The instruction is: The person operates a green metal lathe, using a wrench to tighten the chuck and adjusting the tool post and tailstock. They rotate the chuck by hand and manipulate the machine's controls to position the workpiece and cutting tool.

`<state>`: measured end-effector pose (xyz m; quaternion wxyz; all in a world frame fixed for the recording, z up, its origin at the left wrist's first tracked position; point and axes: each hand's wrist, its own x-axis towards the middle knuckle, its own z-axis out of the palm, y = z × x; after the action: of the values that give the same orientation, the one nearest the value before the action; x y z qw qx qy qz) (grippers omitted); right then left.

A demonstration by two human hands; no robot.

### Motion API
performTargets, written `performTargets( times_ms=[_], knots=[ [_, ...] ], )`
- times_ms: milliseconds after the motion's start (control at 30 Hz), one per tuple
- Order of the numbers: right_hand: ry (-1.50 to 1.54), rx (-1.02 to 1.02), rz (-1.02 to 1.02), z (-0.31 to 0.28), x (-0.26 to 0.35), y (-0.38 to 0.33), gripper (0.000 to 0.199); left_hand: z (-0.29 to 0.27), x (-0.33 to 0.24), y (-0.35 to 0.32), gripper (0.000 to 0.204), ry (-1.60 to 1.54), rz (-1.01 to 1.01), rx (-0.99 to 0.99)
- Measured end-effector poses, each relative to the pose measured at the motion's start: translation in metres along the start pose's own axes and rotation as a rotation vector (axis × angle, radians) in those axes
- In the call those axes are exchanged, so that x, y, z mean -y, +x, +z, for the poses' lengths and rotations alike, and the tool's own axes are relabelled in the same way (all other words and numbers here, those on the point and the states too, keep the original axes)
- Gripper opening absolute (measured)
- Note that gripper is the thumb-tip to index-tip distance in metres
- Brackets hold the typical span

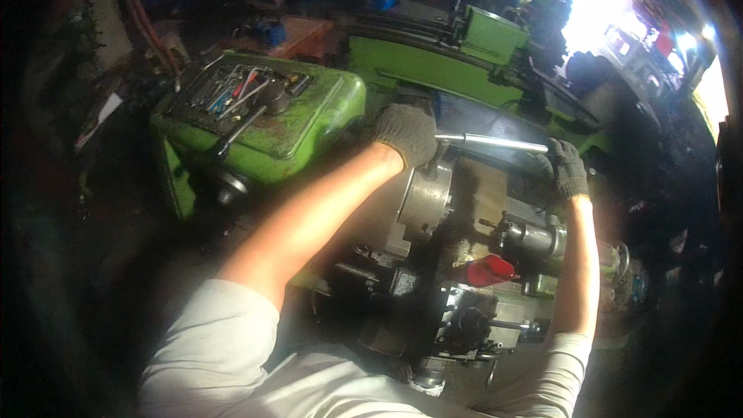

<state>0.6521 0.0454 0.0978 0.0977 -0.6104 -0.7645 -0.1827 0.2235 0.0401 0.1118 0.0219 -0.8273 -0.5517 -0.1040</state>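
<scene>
A shiny metal shaft [499,142] stretches level between my two hands, with a thinner section at its left end. My left hand [406,136], in a dark knit glove, is closed by the shaft's thin end, above the lathe chuck [426,197]; the glove's back hides most of its fingers. Around the right end, the fingers of my right hand [570,169] are curled, also in a dark glove. Below the shaft sit the tailstock [534,238] and the tool post [468,316]. A red object [491,270] lies between them, its kind unclear.
The green headstock [329,120] on the left carries wrenches and other hand tools [240,93] on top, with a lever [236,138] at its front. Behind stands another green machine [433,70]. Bright light glares at the upper right.
</scene>
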Motion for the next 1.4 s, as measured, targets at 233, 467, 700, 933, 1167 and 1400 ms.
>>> performTargets(
  times_ms=[233, 467, 700, 933, 1167, 1400],
  knots=[
    [-0.043, 0.249, 0.099, -0.039, 0.008, 0.002, 0.066, 0.015, 0.0, -0.011, 0.026, -0.219, 0.164, -0.211],
    [-0.074, 0.429, 0.009, -0.041, 0.024, 0.053, 0.046, 0.001, 0.006, -0.011, 0.026, 0.054, 0.025, -0.105],
    [0.306, 0.104, -0.093, 0.014, -0.04, 0.039, 0.051, -0.008, -0.008, -0.008, 0.03, 0.184, -0.017, -0.049],
    [0.132, 0.135, -0.099, -0.02, 0.003, 0.028, 0.085, 0.0, -0.002, -0.01, 0.036, 0.319, -0.061, -0.07],
    [0.104, 0.18, 0.066, -0.039, 0.007, 0.003, 0.059, 0.002, -0.008, 0.004, 0.036, 0.28, 0.067, -0.117],
    [0.039, 0.171, 0.045, -0.021, -0.018, -0.005, 0.055, 0.0, -0.004, -0.001, 0.043, 0.256, 0.053, -0.113]
  ],
)
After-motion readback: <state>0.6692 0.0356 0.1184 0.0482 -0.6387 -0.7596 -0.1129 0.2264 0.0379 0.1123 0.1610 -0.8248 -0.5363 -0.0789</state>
